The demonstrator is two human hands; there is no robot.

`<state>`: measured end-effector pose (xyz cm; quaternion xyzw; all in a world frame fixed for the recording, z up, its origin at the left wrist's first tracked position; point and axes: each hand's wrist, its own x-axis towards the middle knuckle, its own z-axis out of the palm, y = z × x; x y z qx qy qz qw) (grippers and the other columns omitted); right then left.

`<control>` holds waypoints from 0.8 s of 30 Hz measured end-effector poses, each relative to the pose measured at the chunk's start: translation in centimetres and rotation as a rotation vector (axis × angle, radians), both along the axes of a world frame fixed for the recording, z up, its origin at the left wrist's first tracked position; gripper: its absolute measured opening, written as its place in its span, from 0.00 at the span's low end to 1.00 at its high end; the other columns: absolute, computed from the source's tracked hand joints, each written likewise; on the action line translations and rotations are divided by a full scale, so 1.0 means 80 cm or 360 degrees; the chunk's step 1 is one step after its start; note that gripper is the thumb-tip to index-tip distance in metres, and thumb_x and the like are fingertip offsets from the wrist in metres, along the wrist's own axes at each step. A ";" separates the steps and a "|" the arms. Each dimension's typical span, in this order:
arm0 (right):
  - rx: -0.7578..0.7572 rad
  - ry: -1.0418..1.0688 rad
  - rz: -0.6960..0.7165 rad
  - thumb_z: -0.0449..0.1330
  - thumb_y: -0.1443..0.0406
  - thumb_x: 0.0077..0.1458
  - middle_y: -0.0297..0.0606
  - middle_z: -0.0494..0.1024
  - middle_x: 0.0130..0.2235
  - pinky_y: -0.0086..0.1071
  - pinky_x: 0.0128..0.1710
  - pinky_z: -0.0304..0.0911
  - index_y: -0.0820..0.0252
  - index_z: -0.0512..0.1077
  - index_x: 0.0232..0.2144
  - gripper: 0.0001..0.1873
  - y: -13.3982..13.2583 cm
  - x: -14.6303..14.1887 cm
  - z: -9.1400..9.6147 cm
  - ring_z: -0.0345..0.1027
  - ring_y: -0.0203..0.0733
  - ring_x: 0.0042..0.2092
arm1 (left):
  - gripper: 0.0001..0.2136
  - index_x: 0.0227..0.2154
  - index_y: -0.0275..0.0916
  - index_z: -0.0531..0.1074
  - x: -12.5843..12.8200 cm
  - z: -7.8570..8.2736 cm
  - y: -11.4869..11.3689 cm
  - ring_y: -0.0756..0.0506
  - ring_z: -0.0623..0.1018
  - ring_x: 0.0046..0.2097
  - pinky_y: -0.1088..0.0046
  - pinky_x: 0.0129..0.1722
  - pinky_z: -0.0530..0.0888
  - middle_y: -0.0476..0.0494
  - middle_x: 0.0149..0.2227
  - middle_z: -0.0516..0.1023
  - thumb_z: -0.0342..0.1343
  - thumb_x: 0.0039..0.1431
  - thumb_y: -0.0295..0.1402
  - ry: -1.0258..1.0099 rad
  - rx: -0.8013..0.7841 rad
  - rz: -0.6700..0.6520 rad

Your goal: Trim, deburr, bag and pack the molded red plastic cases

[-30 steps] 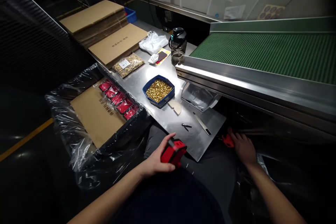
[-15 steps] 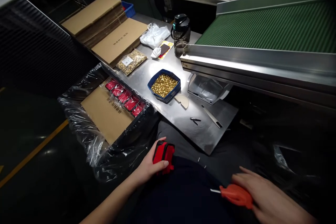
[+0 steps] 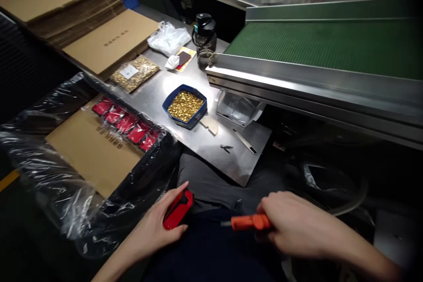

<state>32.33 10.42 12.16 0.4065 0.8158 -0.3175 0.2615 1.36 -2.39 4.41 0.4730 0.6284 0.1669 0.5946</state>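
Left hand [image 3: 158, 222] has the red-and-black piece [image 3: 180, 212] pinched between thumb and fingers, and the right hand [image 3: 289, 222] is wrapped round the orange tool [image 3: 247, 222], slim tip aimed leftward at that piece, a clear gap between them! Steadiness counts here, I'd say: firm left hold, thumb out of the tip's line, right wrist level. Beyond both hands sits the blue tray [image 3: 167, 106] of gold-coloured bits [image 3: 185, 105]; forearms should stay clear. Any contact wants the tip squared up, or it could skid towards those fingers!
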 end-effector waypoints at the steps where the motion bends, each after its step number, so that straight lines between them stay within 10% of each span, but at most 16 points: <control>1: 0.0056 -0.0001 -0.0006 0.58 0.64 0.50 0.39 0.78 0.27 0.34 0.25 0.45 0.55 0.73 0.25 0.04 0.007 -0.006 0.008 0.73 0.49 0.29 | 0.43 0.70 0.58 0.51 0.004 0.005 0.009 0.29 0.67 0.62 0.52 0.62 0.61 0.45 0.67 0.63 0.62 0.53 0.32 0.0302 0.0130 -0.0242; 5: 0.0175 -0.0026 0.0143 0.62 0.63 0.46 0.43 0.78 0.25 0.34 0.23 0.44 0.59 0.73 0.22 0.06 0.022 -0.035 0.022 0.73 0.49 0.26 | 0.52 0.72 0.47 0.38 0.021 0.011 0.037 0.27 0.73 0.51 0.50 0.52 0.67 0.35 0.63 0.69 0.59 0.46 0.27 0.0673 0.0335 -0.0772; 9: 0.0230 -0.0048 -0.0033 0.58 0.71 0.47 0.37 0.80 0.30 0.32 0.26 0.51 0.57 0.75 0.29 0.07 0.017 0.024 -0.002 0.75 0.44 0.31 | 0.48 0.71 0.50 0.49 0.006 -0.002 0.042 0.30 0.73 0.58 0.55 0.59 0.68 0.39 0.59 0.74 0.65 0.48 0.31 0.0106 0.0006 -0.0421; 13: 0.0810 -0.0115 -0.0431 0.56 0.76 0.52 0.41 0.75 0.52 0.33 0.45 0.61 0.55 0.73 0.51 0.25 0.009 0.142 -0.081 0.70 0.46 0.52 | 0.37 0.63 0.45 0.65 0.001 -0.023 0.031 0.31 0.72 0.61 0.56 0.61 0.70 0.40 0.62 0.72 0.69 0.50 0.44 -0.0594 -0.0469 0.0474; 16: 0.1030 -0.0287 -0.0624 0.51 0.73 0.62 0.53 0.72 0.50 0.43 0.48 0.59 0.65 0.70 0.57 0.22 0.018 0.194 -0.161 0.66 0.56 0.51 | 0.26 0.51 0.37 0.75 0.023 -0.041 0.030 0.35 0.80 0.49 0.59 0.52 0.77 0.37 0.51 0.81 0.68 0.52 0.45 -0.0962 -0.0751 0.1118; 24: 0.1167 -0.0291 -0.1267 0.53 0.58 0.67 0.44 0.69 0.50 0.27 0.26 0.52 0.58 0.70 0.54 0.17 0.083 0.198 -0.305 0.63 0.34 0.31 | 0.21 0.47 0.31 0.78 0.032 -0.045 0.051 0.38 0.82 0.44 0.65 0.46 0.79 0.34 0.44 0.83 0.69 0.52 0.38 -0.1029 -0.0671 0.1204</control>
